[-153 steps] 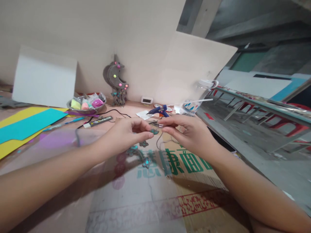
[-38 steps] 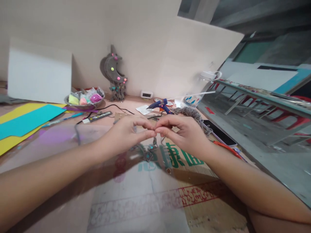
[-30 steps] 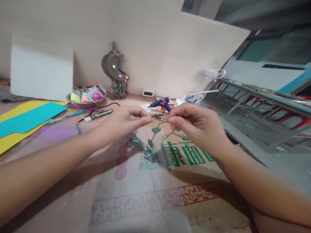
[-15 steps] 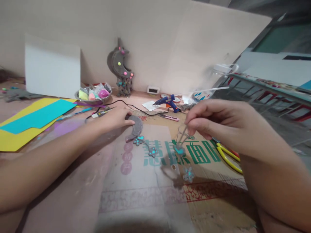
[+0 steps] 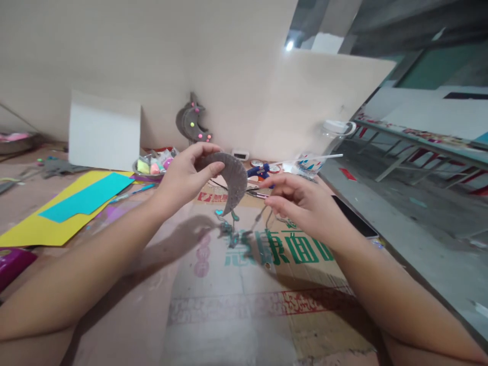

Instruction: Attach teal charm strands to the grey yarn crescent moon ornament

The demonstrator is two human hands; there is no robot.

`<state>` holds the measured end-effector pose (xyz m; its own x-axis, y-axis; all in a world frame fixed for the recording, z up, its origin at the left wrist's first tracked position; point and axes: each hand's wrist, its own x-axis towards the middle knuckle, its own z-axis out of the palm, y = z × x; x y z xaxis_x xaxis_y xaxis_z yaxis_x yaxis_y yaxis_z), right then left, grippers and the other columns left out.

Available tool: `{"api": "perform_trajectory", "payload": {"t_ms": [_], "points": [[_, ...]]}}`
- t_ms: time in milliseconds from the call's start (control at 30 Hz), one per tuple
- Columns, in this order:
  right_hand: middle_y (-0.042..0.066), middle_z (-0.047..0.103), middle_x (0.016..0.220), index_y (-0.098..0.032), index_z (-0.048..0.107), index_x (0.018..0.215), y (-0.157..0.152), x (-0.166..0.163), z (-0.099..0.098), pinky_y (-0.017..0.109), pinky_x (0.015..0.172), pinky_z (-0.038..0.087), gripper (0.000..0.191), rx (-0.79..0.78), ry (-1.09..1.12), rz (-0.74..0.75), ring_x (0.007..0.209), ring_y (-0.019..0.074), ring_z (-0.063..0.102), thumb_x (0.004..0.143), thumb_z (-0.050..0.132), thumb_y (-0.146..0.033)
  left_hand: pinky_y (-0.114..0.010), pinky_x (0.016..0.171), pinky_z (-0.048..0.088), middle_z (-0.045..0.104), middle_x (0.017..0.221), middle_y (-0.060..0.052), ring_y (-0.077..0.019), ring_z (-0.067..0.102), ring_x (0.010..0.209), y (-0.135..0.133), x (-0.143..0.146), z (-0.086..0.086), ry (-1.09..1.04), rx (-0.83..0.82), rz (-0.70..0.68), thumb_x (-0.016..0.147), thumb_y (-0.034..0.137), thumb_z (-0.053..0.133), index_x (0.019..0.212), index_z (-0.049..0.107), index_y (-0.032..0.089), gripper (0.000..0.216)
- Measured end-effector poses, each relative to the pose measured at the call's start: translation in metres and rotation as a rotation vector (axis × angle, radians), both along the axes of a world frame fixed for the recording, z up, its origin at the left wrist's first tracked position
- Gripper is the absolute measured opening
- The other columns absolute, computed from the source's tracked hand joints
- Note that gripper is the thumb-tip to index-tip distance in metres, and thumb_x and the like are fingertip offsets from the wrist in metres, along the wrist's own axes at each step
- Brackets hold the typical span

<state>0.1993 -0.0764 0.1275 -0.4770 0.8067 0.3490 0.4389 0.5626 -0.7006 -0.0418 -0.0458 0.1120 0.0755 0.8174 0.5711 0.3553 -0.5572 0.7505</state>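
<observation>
My left hand (image 5: 192, 170) grips a grey crescent moon (image 5: 237, 179) between thumb and fingers, raised over the cardboard. Below its lower tip, small charms on strings (image 5: 231, 235) dangle in a blur; a turquoise heart (image 5: 218, 212) shows among them. To the right of the moon is my right hand (image 5: 299, 202). Its thumb and forefinger are apart, and I see nothing between them. Dark thin loops lie under that hand, too blurred to tell. Behind my fingers, a blue glue gun (image 5: 261, 170) and a slim craft knife (image 5: 257, 194) are partly covered.
Printed cardboard (image 5: 244, 315) lies under my hands. Yellow sheet (image 5: 23, 223) and turquoise sheet (image 5: 87, 195) are at left, near a bowl of coloured clay (image 5: 154, 166). A finished moon ornament (image 5: 192, 122) stands at the back. A clear jug (image 5: 330, 134) and dark tablet-like slab (image 5: 354, 218) are right.
My left hand has lifted the crescent moon up and to the right off the cardboard. My right hand has let go of the charm strings, its fingers now apart. The view has shifted.
</observation>
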Motion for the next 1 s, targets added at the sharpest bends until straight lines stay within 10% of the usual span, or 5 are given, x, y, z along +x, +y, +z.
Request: {"api": "perform_trajectory", "payload": {"t_ms": [333,667,1000], "points": [[-0.007,0.05,0.058,-0.02,0.054,0.099,-0.004,-0.02,0.003,0.022,0.047,0.032,0.025,-0.08,0.162,-0.028,0.05,0.0079,0.043,0.084,0.06,-0.039,-0.025,0.074,0.054,0.068,0.093,-0.001,-0.0147,0.065,0.082,-0.038,0.016,0.034,-0.088,0.149,0.017,0.076,0.028,0.07,0.098,0.065,0.019,0.024],[-0.006,0.051,0.053,-0.019,0.049,0.071,-0.007,-0.028,0.003,0.022,0.045,0.035,0.024,-0.177,0.243,-0.143,0.046,0.0068,0.045,0.083,0.06,-0.037,-0.029,0.074,0.051,0.067,0.08,-0.006,-0.0174,0.063,0.076,-0.01,0.013,0.009,-0.085,-0.257,-0.264,0.084,0.058,0.05,0.081,0.064,0.017,0.044],[-0.006,0.051,0.054,-0.02,0.048,0.073,0.012,-0.026,0.0,0.021,0.045,0.037,0.023,-0.262,0.261,-0.027,0.046,0.0069,0.046,0.083,0.058,-0.038,-0.024,0.052,0.038,0.056,0.055,0.002,-0.0124,0.052,0.055,-0.034,0.038,0.003,0.244,-0.3,-0.087,0.084,0.045,0.053,0.06,0.056,0.018,0.036]]}}
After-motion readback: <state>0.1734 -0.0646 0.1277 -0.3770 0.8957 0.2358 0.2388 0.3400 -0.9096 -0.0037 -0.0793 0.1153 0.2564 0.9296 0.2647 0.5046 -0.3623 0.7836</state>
